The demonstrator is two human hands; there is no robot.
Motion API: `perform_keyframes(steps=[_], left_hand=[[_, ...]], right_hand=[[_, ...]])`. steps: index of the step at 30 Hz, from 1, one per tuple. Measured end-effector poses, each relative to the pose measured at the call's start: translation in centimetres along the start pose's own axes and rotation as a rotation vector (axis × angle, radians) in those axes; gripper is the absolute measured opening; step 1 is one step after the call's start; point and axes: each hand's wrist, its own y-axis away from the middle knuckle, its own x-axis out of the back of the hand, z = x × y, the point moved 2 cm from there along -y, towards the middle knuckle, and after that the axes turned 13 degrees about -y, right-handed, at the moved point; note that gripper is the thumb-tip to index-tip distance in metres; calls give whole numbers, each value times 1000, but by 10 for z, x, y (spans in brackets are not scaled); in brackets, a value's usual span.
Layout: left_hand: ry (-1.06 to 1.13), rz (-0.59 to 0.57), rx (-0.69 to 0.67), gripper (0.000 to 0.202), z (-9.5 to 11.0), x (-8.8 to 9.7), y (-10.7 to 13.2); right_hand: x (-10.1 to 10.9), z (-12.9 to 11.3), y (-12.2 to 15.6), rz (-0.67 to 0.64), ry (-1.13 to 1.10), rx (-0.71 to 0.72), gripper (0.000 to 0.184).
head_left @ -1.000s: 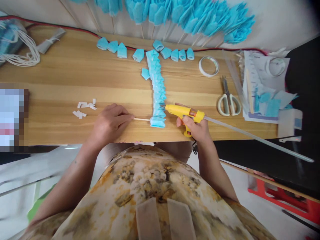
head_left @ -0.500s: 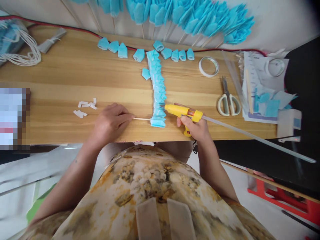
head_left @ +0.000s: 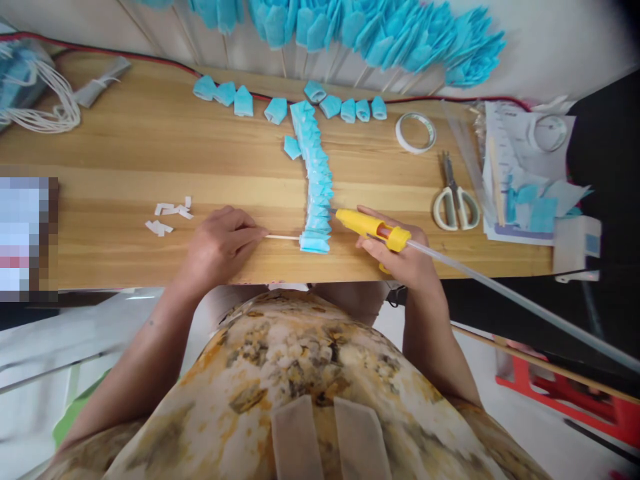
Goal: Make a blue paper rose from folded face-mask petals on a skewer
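Observation:
My left hand (head_left: 220,243) is closed in a pinch on the bare end of a thin wooden stick (head_left: 283,237) near the table's front edge. Along that stick runs a row of folded blue paper pieces (head_left: 314,180), reaching toward the back of the table. My right hand (head_left: 405,257) is wrapped round a yellow glue gun (head_left: 373,228). Its nozzle touches the blue row near its front end. A long clear glue stick (head_left: 510,297) juts out of the gun's back to the right.
Loose blue folded pieces (head_left: 275,108) lie along the back of the wooden table (head_left: 125,160). Tape roll (head_left: 417,132), scissors (head_left: 455,200) and a paper pile (head_left: 525,173) sit at the right. White scraps (head_left: 167,217) lie at left. Blue paper fans (head_left: 380,33) hang behind.
My right hand has tilted the glue gun and slid it slightly right and down; the glue stick's far end now points lower. The left hand and the stick have stayed put.

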Motion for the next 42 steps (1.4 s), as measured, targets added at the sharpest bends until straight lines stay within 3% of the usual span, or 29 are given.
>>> perform_keyframes(steps=[7, 14, 32, 42], left_hand=[[-16, 15, -12, 21, 0, -1, 0], [-18, 17, -5, 20, -1, -1, 0], [6, -7, 13, 22, -1, 0, 0], [-1, 4, -3, 20, -1, 0, 0]], right_hand=[[-3, 15, -8, 82, -255, -22, 38], [-16, 18, -18, 69, -216, -50, 48], [-19, 14, -19, 85, -167, -125, 38], [0, 4, -9, 35, 13, 0, 42]])
